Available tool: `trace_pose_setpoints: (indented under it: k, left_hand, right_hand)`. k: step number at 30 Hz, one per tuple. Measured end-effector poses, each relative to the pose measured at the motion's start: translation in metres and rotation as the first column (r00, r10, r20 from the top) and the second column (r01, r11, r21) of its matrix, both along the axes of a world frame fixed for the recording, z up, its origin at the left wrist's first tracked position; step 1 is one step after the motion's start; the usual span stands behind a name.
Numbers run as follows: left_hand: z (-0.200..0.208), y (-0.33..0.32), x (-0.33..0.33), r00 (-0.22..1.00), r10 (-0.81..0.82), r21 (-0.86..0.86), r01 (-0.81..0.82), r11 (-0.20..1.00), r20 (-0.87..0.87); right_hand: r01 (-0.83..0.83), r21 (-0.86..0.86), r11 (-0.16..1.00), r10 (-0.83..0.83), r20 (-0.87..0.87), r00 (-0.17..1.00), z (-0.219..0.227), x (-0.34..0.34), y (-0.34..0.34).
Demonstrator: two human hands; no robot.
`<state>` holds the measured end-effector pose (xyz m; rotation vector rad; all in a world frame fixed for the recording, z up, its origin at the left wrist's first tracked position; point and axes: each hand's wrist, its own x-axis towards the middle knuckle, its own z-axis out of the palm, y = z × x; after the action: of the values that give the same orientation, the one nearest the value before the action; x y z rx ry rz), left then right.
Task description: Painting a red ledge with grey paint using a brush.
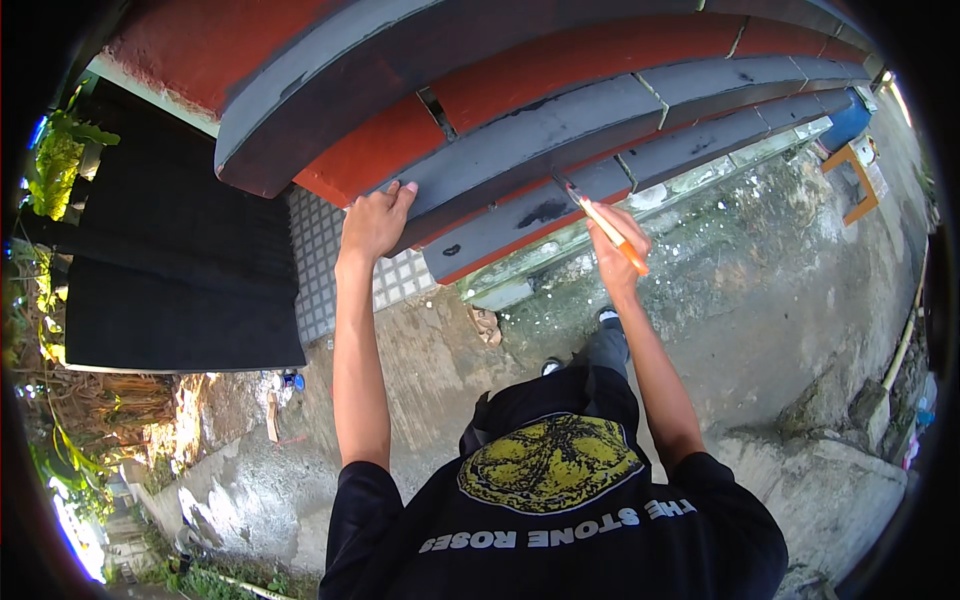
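My right hand (620, 245) is closed around a paintbrush (612, 232) with an orange and pale handle. The brush's dark tip meets the front edge of a grey-painted ledge (540, 135), one of several stacked grey and red steps. At the left end of that same ledge, my left hand (374, 224) grips the corner, thumb and forefinger on top and the other fingers partly hidden. Below lies a lower grey ledge (580, 190) with dark wet-looking patches and a red lower edge.
A black sheet (185, 240) hangs at the left beside grey checkered tiles (400, 278). Crumpled brown paper (486, 325) lies on the concrete ground (420, 350). An orange wooden stool (858, 182) stands far right near a blue container (848, 122). My feet are below the steps.
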<state>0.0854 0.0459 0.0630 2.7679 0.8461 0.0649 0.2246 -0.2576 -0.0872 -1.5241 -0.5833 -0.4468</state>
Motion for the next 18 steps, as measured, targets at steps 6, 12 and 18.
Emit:
trace_pose_setpoints:
  k: [6, 12, 18]
  left_hand:
    - [-0.002, -0.001, 0.000, 0.999, -0.023, 0.014, 0.022, 1.000, 0.043]
    - [-0.005, 0.000, 0.002, 1.000, -0.020, 0.009, 0.020, 1.000, 0.015]
    - [-0.005, -0.001, -0.003, 0.998, -0.023, -0.019, 0.024, 1.000, 0.052]
  right_hand:
    - [0.451, 0.022, 0.892, -0.450, -0.039, 0.892, 0.010, 0.076, -0.041]
    - [0.453, 0.003, 0.892, -0.453, 0.025, 0.891, 0.005, 0.088, -0.030]
    - [0.428, 0.052, 0.902, -0.418, -0.134, 0.898, -0.008, 0.071, -0.042]
